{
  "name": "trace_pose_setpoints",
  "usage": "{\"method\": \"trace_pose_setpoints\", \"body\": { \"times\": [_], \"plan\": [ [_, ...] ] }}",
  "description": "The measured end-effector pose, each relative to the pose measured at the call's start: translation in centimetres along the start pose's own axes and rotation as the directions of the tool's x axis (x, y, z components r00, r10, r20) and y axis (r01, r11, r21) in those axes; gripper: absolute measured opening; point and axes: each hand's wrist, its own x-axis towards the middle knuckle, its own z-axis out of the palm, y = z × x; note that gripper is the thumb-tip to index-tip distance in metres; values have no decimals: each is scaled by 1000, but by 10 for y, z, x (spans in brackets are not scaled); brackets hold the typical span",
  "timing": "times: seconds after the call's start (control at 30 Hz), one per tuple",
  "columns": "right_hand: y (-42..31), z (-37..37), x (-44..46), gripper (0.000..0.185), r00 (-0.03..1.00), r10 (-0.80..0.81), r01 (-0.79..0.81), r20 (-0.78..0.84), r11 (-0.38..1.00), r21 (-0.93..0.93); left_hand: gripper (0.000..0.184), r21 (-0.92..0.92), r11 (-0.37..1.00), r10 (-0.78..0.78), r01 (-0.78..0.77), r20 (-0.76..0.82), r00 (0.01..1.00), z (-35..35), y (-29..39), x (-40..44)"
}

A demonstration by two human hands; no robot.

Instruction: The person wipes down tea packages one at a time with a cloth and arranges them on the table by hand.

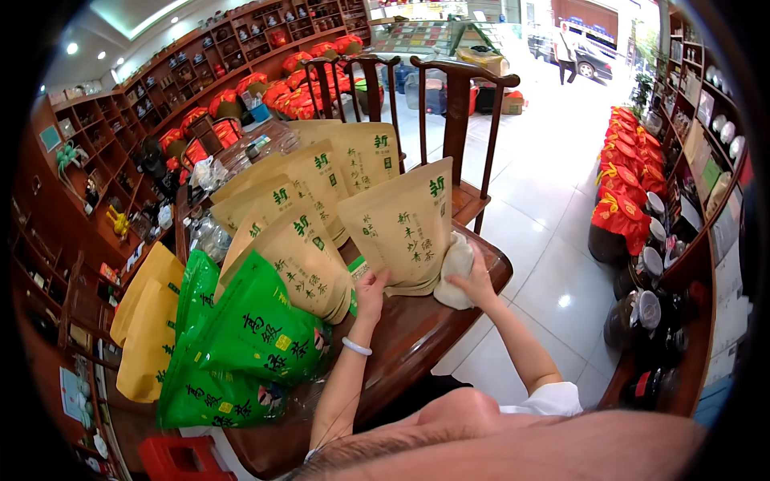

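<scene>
My left hand (372, 295) is closed at the lower left edge of a brown paper pouch (405, 228) with green and black print, which stands upright on the dark wooden table (393, 353). Pressed against the pouch's right side is a pale cloth (455, 272), with the fingers of my right hand (475, 280) wrapped round it. More brown pouches (297, 260) stand packed together to the left. In front of them lean shiny green bags (261, 329), and yellow bags (148, 337) are at the far left.
A wooden chair (457, 104) stands behind the table. Jars with red covers (622, 208) line the right side by shelves (714, 120). A red stool (180, 459) is at the lower left. A person (565, 52) is outside the doorway.
</scene>
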Motion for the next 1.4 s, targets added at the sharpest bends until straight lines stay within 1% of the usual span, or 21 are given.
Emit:
{"method": "trace_pose_setpoints", "body": {
  "times": [0.1,0.13,0.17,0.3,0.37,0.4,0.47,0.57,0.63,0.73,0.8,0.83,0.9,0.93,1.0,1.1,1.13,1.17,1.23,1.3,1.4],
  "plan": [
    [9,-5,-6,61,990,112,-122,83,985,125,17,-26,1000,13,-14,-21,1000,-3,-8,-4],
    [5,-4,-1,49,996,83,-75,-24,969,235,15,-15,1000,21,-22,-47,999,-3,-11,-7],
    [1,-5,8,49,995,90,-80,-32,969,235,13,-4,1000,28,-29,-75,997,-4,-13,-10],
    [-70,-23,72,41,921,-40,205,-387,896,395,12,17,999,48,-48,-44,998,-9,-21,-20],
    [-94,-27,103,41,834,-248,417,-494,868,268,12,56,998,21,-23,33,999,-21,-31,-17],
    [-105,-25,111,41,835,-248,415,-492,870,267,12,54,998,19,-21,33,999,-21,-30,-17],
    [-120,-16,120,44,737,-506,561,-448,828,-12,12,47,998,50,-49,-18,999,-13,-24,-19],
    [-106,15,98,39,700,-620,629,-354,770,-105,12,-34,996,80,-82,-48,996,-5,-14,-17],
    [-81,33,65,35,732,-660,653,-169,750,-103,12,-15,995,95,-96,-71,993,-4,-19,-15],
    [-71,41,9,34,787,-614,612,-69,790,-44,11,-20,998,58,-59,-51,997,-21,-31,-12],
    [-58,39,-12,37,778,-586,603,225,798,-8,11,-50,999,4,-4,-8,1000,-23,-32,-13],
    [-54,35,-14,37,778,-584,601,232,799,0,12,-50,999,7,-7,-3,1000,-20,-28,-14],
    [-50,28,-14,36,832,-509,482,218,860,168,14,-47,999,12,-12,-7,1000,-17,-23,-15],
    [-52,19,-7,39,858,-483,464,176,875,139,15,-3,999,41,-41,0,999,-17,-22,-15],
    [-56,9,17,44,868,-494,497,-57,862,97,15,41,996,78,-78,3,997,-13,-20,-13],
    [-92,-9,57,46,938,-256,321,-235,897,303,16,19,998,54,-54,-32,998,-12,-16,-16],
    [-102,-12,73,47,884,-346,410,-314,897,165,15,-2,999,45,-45,-5,999,-14,-18,-15],
    [-115,-13,85,47,886,-342,406,-312,898,168,14,-24,999,35,-34,24,999,-16,-20,-15],
    [-140,-9,98,46,778,-534,571,-332,820,18,13,-22,999,38,-37,22,999,-16,-22,-15],
    [-161,4,98,43,704,-696,695,-140,716,-63,13,-24,999,41,-41,26,999,-20,-28,-16],
    [-145,41,66,38,629,-760,765,167,643,43,12,-32,999,37,-36,24,999,-21,-33,-14]
  ]
}}
